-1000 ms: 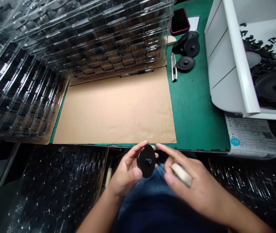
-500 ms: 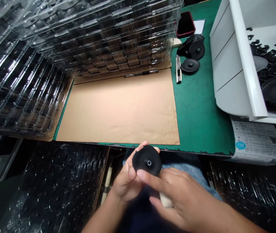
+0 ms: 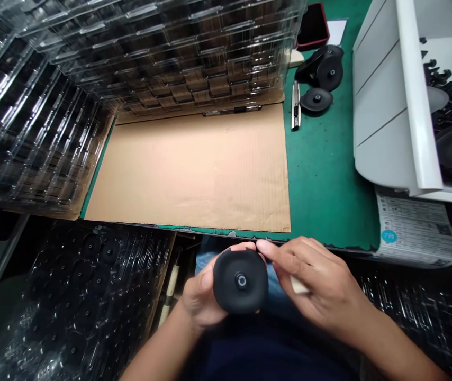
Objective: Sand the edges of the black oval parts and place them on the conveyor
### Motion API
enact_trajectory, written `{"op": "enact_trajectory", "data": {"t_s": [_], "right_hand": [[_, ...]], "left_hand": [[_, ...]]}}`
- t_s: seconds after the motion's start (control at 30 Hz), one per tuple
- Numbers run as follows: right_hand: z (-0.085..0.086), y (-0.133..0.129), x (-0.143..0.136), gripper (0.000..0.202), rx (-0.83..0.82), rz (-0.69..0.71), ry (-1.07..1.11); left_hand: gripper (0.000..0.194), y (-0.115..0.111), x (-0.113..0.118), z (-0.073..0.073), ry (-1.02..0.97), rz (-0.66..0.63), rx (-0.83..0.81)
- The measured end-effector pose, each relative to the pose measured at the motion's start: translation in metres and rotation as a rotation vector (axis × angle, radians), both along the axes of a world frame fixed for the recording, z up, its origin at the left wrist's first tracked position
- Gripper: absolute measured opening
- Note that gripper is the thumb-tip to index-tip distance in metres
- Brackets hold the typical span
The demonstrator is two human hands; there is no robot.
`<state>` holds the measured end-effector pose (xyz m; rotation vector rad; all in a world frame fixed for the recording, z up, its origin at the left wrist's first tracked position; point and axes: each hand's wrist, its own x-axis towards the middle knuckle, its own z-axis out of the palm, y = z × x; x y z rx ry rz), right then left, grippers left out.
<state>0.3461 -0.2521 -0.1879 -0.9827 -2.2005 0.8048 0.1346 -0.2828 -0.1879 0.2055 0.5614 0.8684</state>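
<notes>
Below the bench edge, my left hand (image 3: 204, 293) grips a round black plastic part (image 3: 229, 296) by its left side and from behind. The part faces me, with a raised hub at its middle and a notched, flatter upper edge. My right hand (image 3: 317, 272) is at its upper right, index fingertip beside that edge; whether it touches cannot be told. The other fingers are curled around a small off-white object (image 3: 299, 286), mostly hidden in the palm.
On the green bench lie cardboard (image 3: 194, 169), a pen (image 3: 232, 110), a box cutter (image 3: 296, 106) and several black parts (image 3: 316, 100). Clear plastic trays (image 3: 170, 53) stack behind and left. A white bin (image 3: 420, 106) holds small black pieces. More trays (image 3: 71, 296) sit lower left.
The black part has turned and come slightly nearer, its notched edge now at the top. My right hand has moved from its lower edge to the upper right.
</notes>
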Motion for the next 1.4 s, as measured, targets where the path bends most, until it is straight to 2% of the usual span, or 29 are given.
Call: {"op": "enact_trajectory", "data": {"t_s": [0.07, 0.13, 0.27, 0.53, 0.63, 0.73, 0.8, 0.9, 1.13, 1.27, 1.4], "right_hand": [[0.003, -0.001, -0.005, 0.056, -0.070, -0.083, 0.114], [0.006, -0.002, -0.010, 0.039, -0.146, -0.123, 0.212], [0.011, -0.003, -0.014, 0.007, -0.273, -0.105, 0.292], [0.016, -0.006, -0.019, 0.007, -0.406, -0.034, 0.362], [0.015, -0.006, -0.018, 0.007, -0.325, -0.055, 0.389], [0.011, -0.007, -0.015, 0.026, -0.023, -0.084, 0.366], [0.007, -0.006, -0.013, 0.030, 0.194, -0.126, 0.309], [0.004, -0.005, -0.012, 0.028, 0.346, -0.187, 0.251], [0.006, -0.003, -0.008, 0.024, 0.332, -0.164, 0.219], [0.007, -0.006, -0.005, 0.027, 0.278, -0.109, 0.238], [0.011, -0.006, -0.006, 0.028, 0.218, -0.103, 0.262]], "left_hand": [[0.068, -0.002, 0.000, -0.002, 0.024, -0.014, -0.010], [0.066, -0.002, 0.000, -0.002, 0.006, -0.014, -0.012], [0.055, 0.001, 0.001, 0.002, -0.029, 0.014, -0.025], [0.057, 0.001, 0.004, 0.004, -0.030, 0.038, -0.014], [0.051, 0.001, 0.005, 0.003, -0.012, 0.055, 0.002], [0.046, 0.001, 0.005, 0.004, 0.008, 0.090, 0.048], [0.044, 0.003, 0.005, 0.006, -0.015, 0.110, 0.071], [0.043, 0.005, 0.005, 0.007, -0.051, 0.108, 0.073], [0.042, 0.007, 0.002, 0.007, 0.003, 0.102, 0.034], [0.033, 0.006, 0.007, 0.005, -0.003, 0.035, -0.010], [0.035, 0.002, 0.015, -0.002, -0.043, -0.021, -0.074]]}}
